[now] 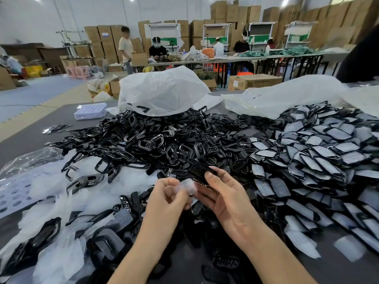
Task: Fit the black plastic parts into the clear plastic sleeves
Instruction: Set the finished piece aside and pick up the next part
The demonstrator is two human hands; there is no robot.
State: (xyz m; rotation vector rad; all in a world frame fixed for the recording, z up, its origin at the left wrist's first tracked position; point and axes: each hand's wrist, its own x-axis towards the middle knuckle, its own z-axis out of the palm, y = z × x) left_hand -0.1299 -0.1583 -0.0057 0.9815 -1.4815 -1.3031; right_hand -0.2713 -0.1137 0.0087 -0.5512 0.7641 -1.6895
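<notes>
Clear sleeve (189, 186), pinched in the left hand (170, 196), met the black part (202, 170) gripped by the right hand (224, 196), apparently for insertion.

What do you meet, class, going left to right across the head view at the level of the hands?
Perforated white sheet → loose clear sleeves → left hand → right hand → heap of sleeved black parts.

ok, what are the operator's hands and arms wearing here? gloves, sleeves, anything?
Nothing visible. Left hand and right hand are ungloved, with no rings in view. Left forearm and right forearm are bare to the frame edge: no sleeves, watch, bands or cables.
</notes>
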